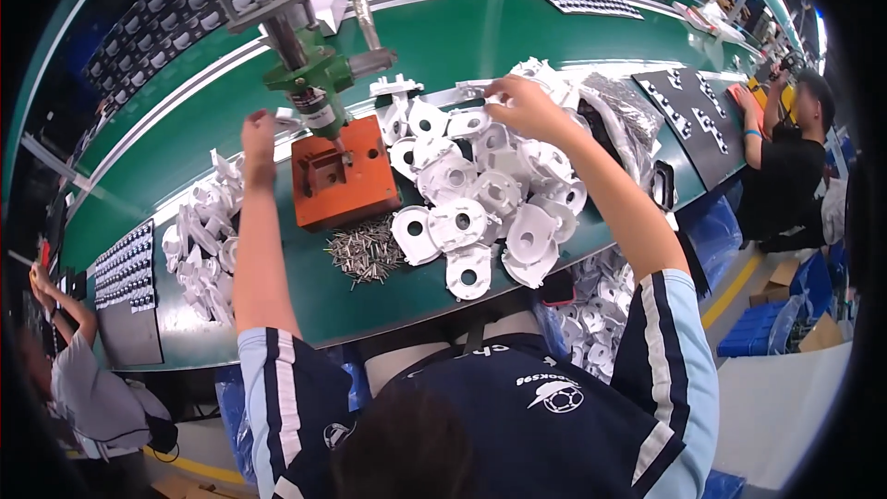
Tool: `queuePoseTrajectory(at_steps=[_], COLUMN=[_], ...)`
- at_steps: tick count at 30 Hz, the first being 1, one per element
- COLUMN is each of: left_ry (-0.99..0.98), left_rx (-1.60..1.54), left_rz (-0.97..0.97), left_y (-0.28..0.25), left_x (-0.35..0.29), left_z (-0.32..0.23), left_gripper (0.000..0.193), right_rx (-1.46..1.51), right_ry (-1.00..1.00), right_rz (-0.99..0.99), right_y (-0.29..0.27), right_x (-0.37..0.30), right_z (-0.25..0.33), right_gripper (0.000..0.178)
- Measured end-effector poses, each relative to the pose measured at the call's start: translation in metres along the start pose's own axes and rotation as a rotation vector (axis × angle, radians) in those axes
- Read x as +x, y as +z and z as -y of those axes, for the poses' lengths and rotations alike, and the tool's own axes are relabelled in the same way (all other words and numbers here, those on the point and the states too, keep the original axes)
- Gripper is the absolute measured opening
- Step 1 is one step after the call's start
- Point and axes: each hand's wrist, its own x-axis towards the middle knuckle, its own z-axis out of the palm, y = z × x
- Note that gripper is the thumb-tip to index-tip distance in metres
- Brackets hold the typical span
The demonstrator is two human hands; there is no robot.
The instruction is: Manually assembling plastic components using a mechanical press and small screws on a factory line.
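My left hand (pixel 259 140) is raised at the left of an orange fixture block (pixel 319 208). Its fingers look drawn together, and what they hold, if anything, is hidden; a small white piece (pixel 290 117) shows beside the fingertips. The block has a recessed pocket and stands beneath the spindle of a green bench press (pixel 312 83). Over the far side of a heap of round white plastic housings (pixel 457 222) reaches my right hand (pixel 528 109). Its fingers are bent and closed on a white plastic part (pixel 472 90) at the heap's edge.
Loose metal pins (pixel 364 251) lie piled before the block. More white parts (pixel 199 249) are heaped at the left. Trays of small parts (pixel 127 268) flank the green bench, with clear plastic bags (pixel 621 115) at the right. One co-worker (pixel 799 148) sits right, another (pixel 92 388) left.
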Motion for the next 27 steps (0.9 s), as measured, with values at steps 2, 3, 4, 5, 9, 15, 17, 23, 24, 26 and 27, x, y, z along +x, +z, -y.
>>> queuePoseTrajectory(at_steps=[2, 3, 4, 5, 9, 15, 17, 23, 24, 26, 27], left_ry=[0.1, 0.207, 0.206, 0.239, 0.31, 0.36, 0.345, 0.348, 0.361, 0.288, 0.075], left_rx=[0.039, 0.116, 0.124, 0.174, 0.867, 1.253, 1.263, 0.855, 0.747, 0.715, 0.302], left_rz=[0.032, 0.062, 0.05, 0.152, 0.189, 0.208, 0.174, 0.046, -0.002, -0.034, 0.008], left_y=[0.021, 0.014, 0.001, -0.011, -0.068, -0.12, -0.118, -0.119, -0.121, -0.125, -0.13], left_x=[-0.034, -0.032, -0.035, -0.041, -0.112, -0.179, -0.181, -0.166, -0.164, -0.164, -0.161], left_z=[-0.031, -0.02, -0.017, -0.013, -0.036, -0.002, 0.004, -0.005, -0.01, -0.022, -0.019], left_gripper=[0.044, 0.048, 0.048, 0.049, 0.05, 0.053, 0.055, 0.059, 0.059, 0.056, 0.056], right_rx=[-0.009, -0.057, -0.051, -0.301, -0.745, -0.559, -0.355, -0.086, -0.088, 0.184, 0.183], right_ry=[-0.034, -0.066, -0.078, -0.016, 0.369, 0.428, 0.396, 0.4, 0.401, 0.468, 0.467], right_rz=[0.022, 0.023, 0.027, 0.081, 0.046, 0.251, 0.183, -0.151, -0.151, -0.242, -0.239], right_y=[0.015, 0.026, 0.027, 0.026, 0.004, -0.031, -0.03, -0.023, -0.025, -0.033, -0.034], right_x=[0.022, 0.036, 0.045, 0.052, 0.059, 0.043, 0.035, 0.015, 0.011, 0.002, -0.001], right_z=[-0.002, -0.007, -0.003, 0.0, -0.01, -0.103, -0.107, -0.124, -0.123, -0.105, -0.108], right_gripper=[0.033, 0.033, 0.033, 0.033, 0.045, 0.059, 0.058, 0.066, 0.066, 0.072, 0.072])
